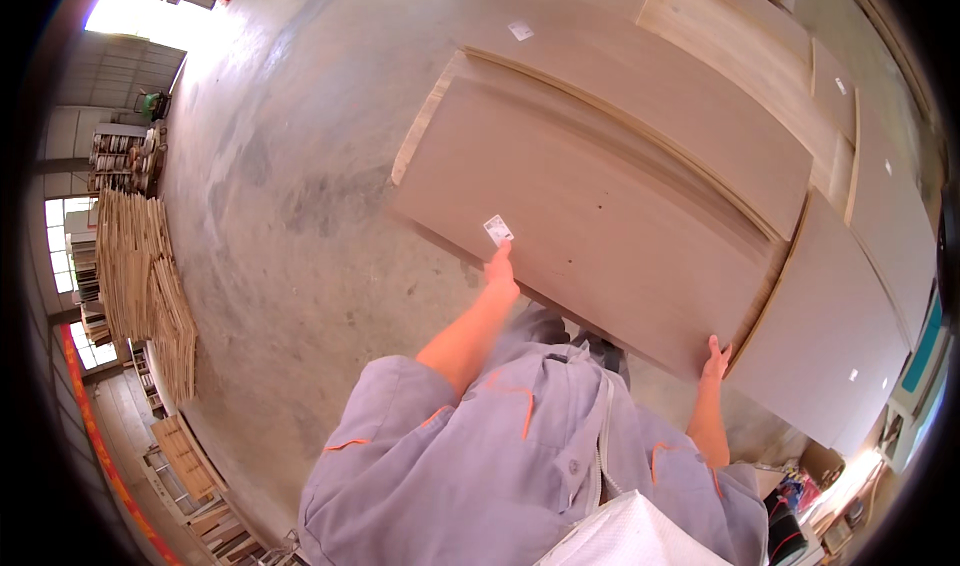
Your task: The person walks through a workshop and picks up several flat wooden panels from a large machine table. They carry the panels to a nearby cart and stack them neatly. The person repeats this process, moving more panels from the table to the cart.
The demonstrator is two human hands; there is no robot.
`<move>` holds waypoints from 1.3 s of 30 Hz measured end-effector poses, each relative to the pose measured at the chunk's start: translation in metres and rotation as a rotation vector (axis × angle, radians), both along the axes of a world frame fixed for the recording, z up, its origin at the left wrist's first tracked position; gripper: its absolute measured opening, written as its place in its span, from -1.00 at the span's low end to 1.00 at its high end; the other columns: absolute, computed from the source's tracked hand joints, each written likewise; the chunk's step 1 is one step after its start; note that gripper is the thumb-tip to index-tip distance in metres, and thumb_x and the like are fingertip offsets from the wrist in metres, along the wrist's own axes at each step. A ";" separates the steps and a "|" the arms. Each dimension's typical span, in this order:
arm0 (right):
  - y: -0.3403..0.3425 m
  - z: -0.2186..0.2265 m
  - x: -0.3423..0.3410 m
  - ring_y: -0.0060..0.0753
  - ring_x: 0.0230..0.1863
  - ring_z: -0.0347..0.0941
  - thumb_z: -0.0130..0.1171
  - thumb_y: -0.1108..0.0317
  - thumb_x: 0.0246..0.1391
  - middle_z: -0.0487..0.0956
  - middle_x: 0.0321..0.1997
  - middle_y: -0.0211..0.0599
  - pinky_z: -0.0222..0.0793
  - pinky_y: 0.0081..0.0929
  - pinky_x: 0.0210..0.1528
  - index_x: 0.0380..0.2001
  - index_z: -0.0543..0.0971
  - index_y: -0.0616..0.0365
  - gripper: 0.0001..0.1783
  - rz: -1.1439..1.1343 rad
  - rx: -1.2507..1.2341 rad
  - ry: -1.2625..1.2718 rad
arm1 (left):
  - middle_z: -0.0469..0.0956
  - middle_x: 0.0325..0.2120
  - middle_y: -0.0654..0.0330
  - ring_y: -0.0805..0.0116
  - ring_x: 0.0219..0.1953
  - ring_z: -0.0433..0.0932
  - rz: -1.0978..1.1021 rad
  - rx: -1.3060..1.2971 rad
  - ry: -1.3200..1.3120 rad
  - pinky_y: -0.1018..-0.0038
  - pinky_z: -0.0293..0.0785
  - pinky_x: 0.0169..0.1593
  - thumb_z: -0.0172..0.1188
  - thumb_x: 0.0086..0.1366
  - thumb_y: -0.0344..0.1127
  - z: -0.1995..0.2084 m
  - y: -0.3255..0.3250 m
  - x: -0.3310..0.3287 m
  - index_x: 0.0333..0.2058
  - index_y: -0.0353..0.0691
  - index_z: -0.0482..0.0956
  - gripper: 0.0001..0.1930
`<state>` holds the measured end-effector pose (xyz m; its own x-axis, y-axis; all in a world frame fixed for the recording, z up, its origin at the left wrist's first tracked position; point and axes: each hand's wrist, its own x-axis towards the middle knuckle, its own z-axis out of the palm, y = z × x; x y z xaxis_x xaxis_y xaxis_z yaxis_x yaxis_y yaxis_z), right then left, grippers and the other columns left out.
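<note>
A large grey-brown flat panel [600, 231] lies across in front of me, its long near edge toward my body. My left hand [501, 268] is closed on that edge, thumb on top beside a small white label [497, 230]; its fingers are hidden underneath. Near the right end of the same edge, my right hand [714, 360] grips the panel with its thumb up. Two small dark spots show on the panel's face. The panel's far side lies over or against a stack of similar boards [650, 96]; I cannot tell whether they touch.
More grey panels [825, 316] with white labels lie to the right, close to my right hand. Concrete floor [300, 186] stretches off to the left. Stacked wooden strips [140, 266] stand along the left wall. Tools and a cardboard box [822, 462] are at the lower right.
</note>
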<state>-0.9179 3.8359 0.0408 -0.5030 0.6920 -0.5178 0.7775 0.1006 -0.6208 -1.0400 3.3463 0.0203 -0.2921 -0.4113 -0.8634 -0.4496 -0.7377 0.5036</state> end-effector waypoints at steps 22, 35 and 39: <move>-0.014 -0.007 0.297 -0.06 0.29 0.10 0.20 -0.01 -0.11 0.25 0.23 0.02 0.03 -0.29 0.29 0.14 0.29 0.22 -0.21 -0.035 0.028 0.089 | 0.44 -0.26 0.04 0.17 -0.22 0.44 -1.536 -0.317 -0.045 0.28 0.39 -0.22 0.06 0.20 0.14 -0.070 0.064 0.111 -0.06 -0.29 0.38 -0.42; 0.159 -0.049 0.660 -0.07 0.15 0.33 0.22 0.13 -0.11 0.41 0.10 0.07 0.22 -0.31 0.19 0.05 0.39 0.34 -0.32 -0.720 -0.077 -0.208 | 0.61 -0.47 0.10 0.38 -0.42 0.56 -2.425 -0.210 0.287 0.47 0.45 -0.31 -0.02 0.28 0.04 0.023 0.530 0.305 -0.45 -0.35 0.62 -0.50; 0.274 -0.043 0.677 -0.10 0.16 0.33 0.21 0.17 -0.08 0.41 0.10 0.07 0.22 -0.32 0.18 0.04 0.39 0.37 -0.35 -0.724 -0.078 -0.080 | 0.59 -0.54 0.00 0.26 -0.44 0.56 -2.594 -0.513 0.470 0.34 0.45 -0.26 -0.02 0.19 -0.01 0.000 0.650 0.329 -0.62 -0.34 0.58 -0.52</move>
<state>-0.2410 4.1096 -0.0024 0.1077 0.7962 -0.5954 0.6759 -0.4978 -0.5435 -0.7112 3.9960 0.0204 -0.2758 0.6923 -0.6669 0.3205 0.7203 0.6152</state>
